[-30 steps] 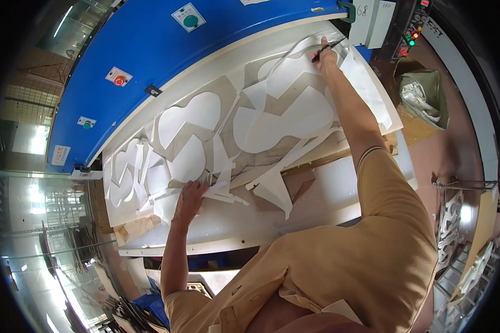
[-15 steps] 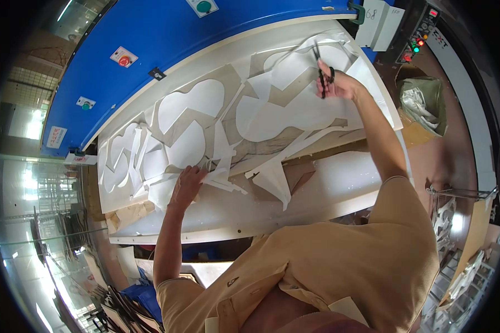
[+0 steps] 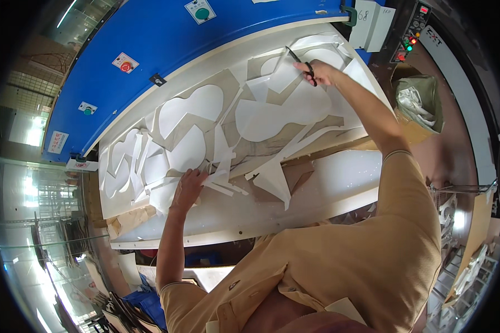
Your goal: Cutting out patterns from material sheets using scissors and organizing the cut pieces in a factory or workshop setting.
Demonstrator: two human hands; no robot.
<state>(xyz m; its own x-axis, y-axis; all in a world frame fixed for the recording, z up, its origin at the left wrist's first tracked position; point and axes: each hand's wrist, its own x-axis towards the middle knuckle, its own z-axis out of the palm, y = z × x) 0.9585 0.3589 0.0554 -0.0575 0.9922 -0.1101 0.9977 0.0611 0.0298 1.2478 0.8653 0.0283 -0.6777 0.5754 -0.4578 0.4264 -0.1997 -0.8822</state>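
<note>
My right hand (image 3: 328, 74) is closed on a pair of black-handled scissors (image 3: 310, 69) above the far right of the work surface. The blades point up and to the left, over white sheet material. At the front left, my left hand (image 3: 189, 187) has its fingers curled on thin white offcut strips (image 3: 223, 176). Just beyond it lie rounded white cut pieces with angular notches: one (image 3: 188, 149) close to the fingers, another (image 3: 191, 102) farther back. A larger white piece (image 3: 261, 119) lies at centre right, amid grey-beige backing.
A blue machine body (image 3: 166, 39) with buttons runs along the far side. Its control box (image 3: 412, 33) with lit lamps stands at the back right. A lined bin (image 3: 419, 102) holds white scraps. A triangular scrap (image 3: 272, 180) lies on the front ledge.
My right hand has moved left and slightly away with the scissors, whose blades now tilt more to the left. My left hand stays by the offcut strips, nearly still.
</note>
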